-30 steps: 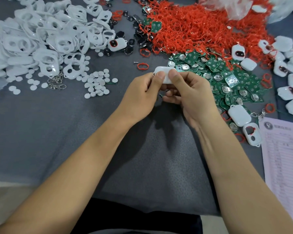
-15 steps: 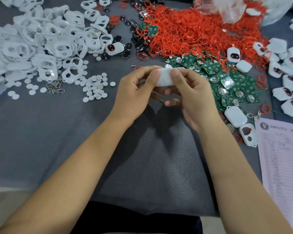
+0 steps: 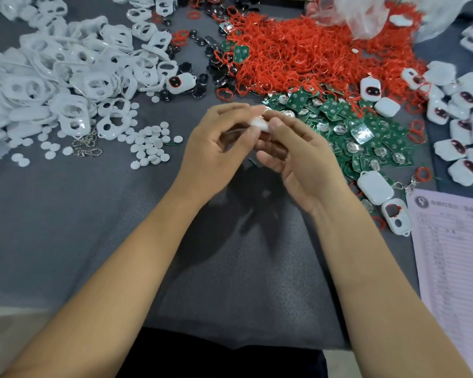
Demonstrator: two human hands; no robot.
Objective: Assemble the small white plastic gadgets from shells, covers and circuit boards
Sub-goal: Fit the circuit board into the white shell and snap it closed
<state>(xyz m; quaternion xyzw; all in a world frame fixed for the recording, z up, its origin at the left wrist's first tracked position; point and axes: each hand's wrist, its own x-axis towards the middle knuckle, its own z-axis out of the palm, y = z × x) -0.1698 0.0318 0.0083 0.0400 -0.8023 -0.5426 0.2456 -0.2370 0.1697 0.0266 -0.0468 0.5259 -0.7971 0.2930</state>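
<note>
My left hand (image 3: 219, 148) and my right hand (image 3: 298, 154) meet over the middle of the grey mat, both pinching one small white gadget (image 3: 260, 124) between thumbs and fingertips; only a sliver of it shows and it is motion-blurred. A big heap of white covers (image 3: 66, 77) fills the far left. Green circuit boards (image 3: 361, 132) lie just right of my hands. Finished white gadgets (image 3: 459, 115) are piled at the far right.
Red rubber rings (image 3: 311, 50) form a large mound at the back. Small white discs (image 3: 148, 145), metal clasps (image 3: 86, 148) and black button cells (image 3: 216, 75) lie left of centre. A printed paper sheet (image 3: 453, 268) lies at the right edge. A plastic bag (image 3: 361, 15) sits at the top.
Both hands turned the white gadget between the fingertips; less of it shows now than before. The hands stay together at the same place over the mat.
</note>
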